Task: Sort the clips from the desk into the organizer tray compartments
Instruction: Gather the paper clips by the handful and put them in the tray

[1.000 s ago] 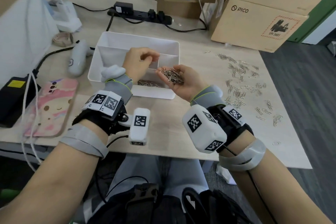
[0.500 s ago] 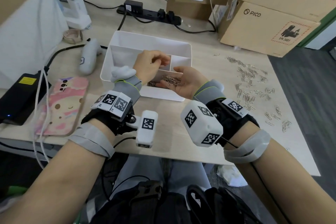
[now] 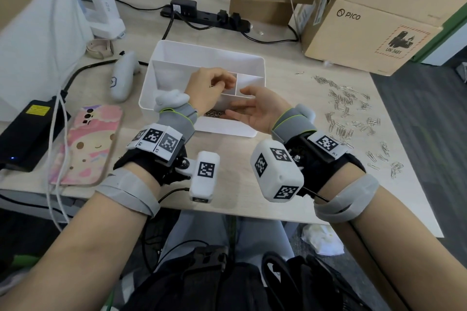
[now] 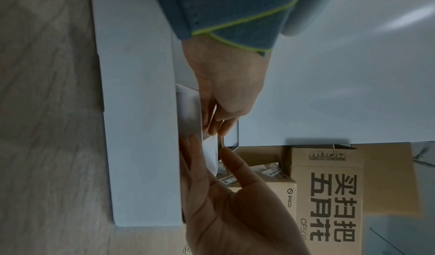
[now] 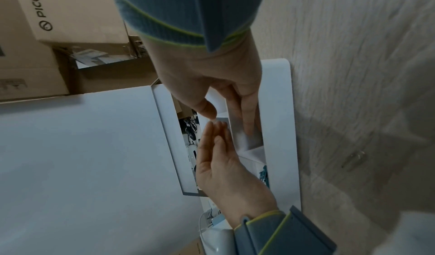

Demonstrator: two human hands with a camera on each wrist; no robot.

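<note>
- On the wooden desk (image 3: 235,171), seen from the head view, a white organizer tray (image 3: 161,63) stands with both hands over its near half.
- The left hand (image 3: 207,91) hangs above the tray's middle with its fingers loosely curled inward; nothing shows between them, and whether they pinch a clip cannot be told from this view.
- The right hand (image 3: 262,111) lies palm up over the tray's near right part, fingers straight and relaxed, the palm bare.
- A small heap of clips (image 3: 214,113) sits in the near compartment, showing between the two hands.
- Many more loose clips (image 3: 353,118) lie scattered on the desk to the right of the tray, well apart from both hands.
- The left wrist view shows what the head view hides: the left hand (image 4: 226,84) with its fingertips drawn together, close to the outstretched fingers of the right hand (image 4: 226,203), above the tray's white wall (image 4: 141,110). No clip is visible there.
- The right wrist view looks the other way: the right hand (image 5: 219,84) reaches into the tray (image 5: 280,110), thumb apart from straight fingers, and the left hand (image 5: 226,168) meets it fingertip to fingertip. A few clips (image 5: 264,174) show bluish inside the tray beside the left hand, unseen in the left wrist view.
- Only the head view takes in the surroundings: a pink phone case (image 3: 86,144) left of the tray, a black power strip (image 3: 204,16) behind it, and PICO cardboard boxes (image 3: 366,33) at the back right.
</note>
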